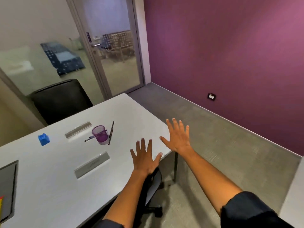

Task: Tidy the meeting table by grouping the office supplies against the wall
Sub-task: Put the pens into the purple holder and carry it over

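A white meeting table (49, 178) fills the lower left. A translucent purple pen cup (99, 134) stands upright near the table's middle, with a dark pencil (111, 132) lying just right of it and a pen (89, 139) lying at its left base. A small blue block-shaped object (43, 139) sits further left. My left hand (144, 157) hovers flat with fingers spread over the table's right edge, holding nothing. My right hand (177, 135) is also spread and empty, above the table's right corner.
Two grey cable flaps (92, 164) (78, 129) are set into the tabletop. A dark tray-like item (7, 185) lies at the left edge. A black chair (60, 99) stands behind the table, another chair (152, 186) under my arms. The purple wall (230, 55) is to the right, a glass door (115, 46) beyond.
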Demonstrator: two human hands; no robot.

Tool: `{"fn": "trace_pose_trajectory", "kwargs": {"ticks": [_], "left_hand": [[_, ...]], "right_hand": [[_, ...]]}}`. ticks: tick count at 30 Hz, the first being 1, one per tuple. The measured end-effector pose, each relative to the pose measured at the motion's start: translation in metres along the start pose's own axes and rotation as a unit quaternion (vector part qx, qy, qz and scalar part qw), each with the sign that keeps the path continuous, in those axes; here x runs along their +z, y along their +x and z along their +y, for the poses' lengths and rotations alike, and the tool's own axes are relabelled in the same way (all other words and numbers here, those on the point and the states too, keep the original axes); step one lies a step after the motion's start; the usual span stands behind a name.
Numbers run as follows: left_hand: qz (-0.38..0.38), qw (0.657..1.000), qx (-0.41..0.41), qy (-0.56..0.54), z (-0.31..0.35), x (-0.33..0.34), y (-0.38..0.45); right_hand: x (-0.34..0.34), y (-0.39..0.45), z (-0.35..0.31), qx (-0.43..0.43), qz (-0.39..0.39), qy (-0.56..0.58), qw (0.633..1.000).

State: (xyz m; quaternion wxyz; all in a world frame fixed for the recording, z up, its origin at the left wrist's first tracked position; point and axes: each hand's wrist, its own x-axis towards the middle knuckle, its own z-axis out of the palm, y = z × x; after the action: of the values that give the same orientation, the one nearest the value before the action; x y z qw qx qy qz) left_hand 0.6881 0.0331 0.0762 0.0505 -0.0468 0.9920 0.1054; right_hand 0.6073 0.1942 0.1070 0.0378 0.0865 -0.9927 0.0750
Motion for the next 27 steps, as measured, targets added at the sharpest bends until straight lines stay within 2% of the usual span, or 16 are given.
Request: {"fn": "trace_pose_trajectory", "kwargs": {"ticks": [13,19,27], "left_hand": [[-0.036,0.998,0.053,0.025,0.157,0.042,0.155],[-0.052,0.996,0.071,0.005,0.208,0.068,0.261],[-0.069,0.996,0.047,-0.025,0.255,0.061,0.403]], "right_hand": [[0.025,0.073,0.199,0.080,-0.047,0.010,0.996],[0.047,0.163,0.271,0.082,-0.055,0.001,0.995],[0.058,0.290,0.327,0.075,-0.079,-0.014,0.994]]}}
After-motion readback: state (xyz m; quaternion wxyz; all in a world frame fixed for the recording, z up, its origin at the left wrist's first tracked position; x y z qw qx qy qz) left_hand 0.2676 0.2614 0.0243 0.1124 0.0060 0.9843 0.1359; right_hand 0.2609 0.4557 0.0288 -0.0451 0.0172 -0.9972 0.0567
